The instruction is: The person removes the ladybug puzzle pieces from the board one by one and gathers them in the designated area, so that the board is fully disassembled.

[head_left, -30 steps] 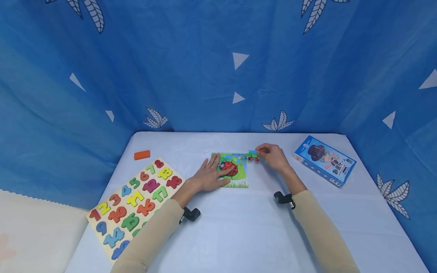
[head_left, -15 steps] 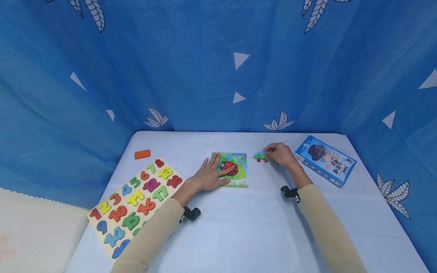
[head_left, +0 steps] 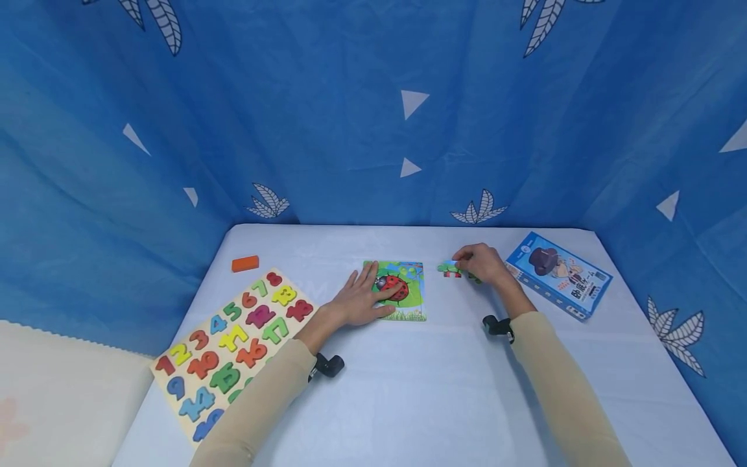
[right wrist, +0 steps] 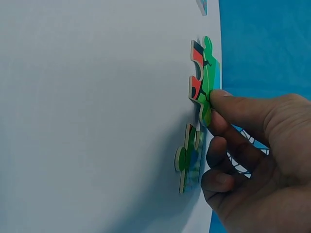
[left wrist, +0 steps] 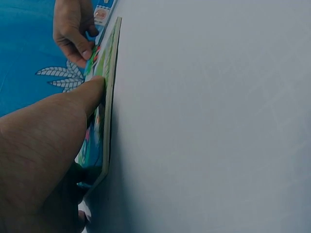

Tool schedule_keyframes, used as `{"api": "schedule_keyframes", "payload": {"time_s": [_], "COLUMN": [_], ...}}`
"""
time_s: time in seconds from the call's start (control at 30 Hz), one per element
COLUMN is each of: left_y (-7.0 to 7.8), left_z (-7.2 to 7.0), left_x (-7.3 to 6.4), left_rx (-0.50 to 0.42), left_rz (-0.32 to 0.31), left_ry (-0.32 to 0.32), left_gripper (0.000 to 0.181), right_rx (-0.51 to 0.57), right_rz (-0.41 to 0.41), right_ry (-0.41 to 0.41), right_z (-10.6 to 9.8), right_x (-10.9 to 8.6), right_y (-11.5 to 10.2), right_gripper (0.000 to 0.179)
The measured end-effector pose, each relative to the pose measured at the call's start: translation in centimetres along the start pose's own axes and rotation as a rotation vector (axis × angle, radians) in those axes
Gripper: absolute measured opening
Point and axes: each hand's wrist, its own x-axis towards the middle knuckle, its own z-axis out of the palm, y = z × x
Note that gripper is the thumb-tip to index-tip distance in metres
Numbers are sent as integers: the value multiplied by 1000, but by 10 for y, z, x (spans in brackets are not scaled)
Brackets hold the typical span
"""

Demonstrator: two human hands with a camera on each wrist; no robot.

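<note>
My left hand [head_left: 358, 303] lies spread over a square ladybug jigsaw puzzle [head_left: 414, 296], its fingers straight across the left part of the picture. In the left wrist view the thumb presses along the edge of the puzzle [left wrist: 108, 145], covering some of it. To the right, my right hand [head_left: 483, 264] pinches a green puzzle piece [right wrist: 210, 73] with red and black patches between thumb and index finger. A second puzzle piece [right wrist: 187, 158], green with a round tab, lies on the table below that hand's curled fingers.
A wooden number board [head_left: 230, 357] lies at the left, partly under the left forearm. Behind it sits an orange block [head_left: 245, 263]. A blue game box [head_left: 559, 274] lies at the right rear. Blue curtains [head_left: 373, 117] stand around the white table [head_left: 420, 389].
My right hand has moved right with the pinched puzzle piece, away from the puzzle's upper right corner, uncovering that corner. My left hand has stayed on the puzzle.
</note>
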Motion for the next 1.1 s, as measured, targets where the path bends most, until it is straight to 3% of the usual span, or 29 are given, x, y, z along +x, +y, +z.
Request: {"api": "schedule_keyframes", "payload": {"time_s": [1.1], "left_y": [1], "left_z": [-1], "left_x": [-1], "left_rx": [9], "left_rz": [4], "left_ry": [8], "left_gripper": [63], "right_rx": [-13], "right_rz": [-47], "right_ry": [-6], "right_z": [0], "right_x": [2], "right_y": [6], "right_gripper": [19]}}
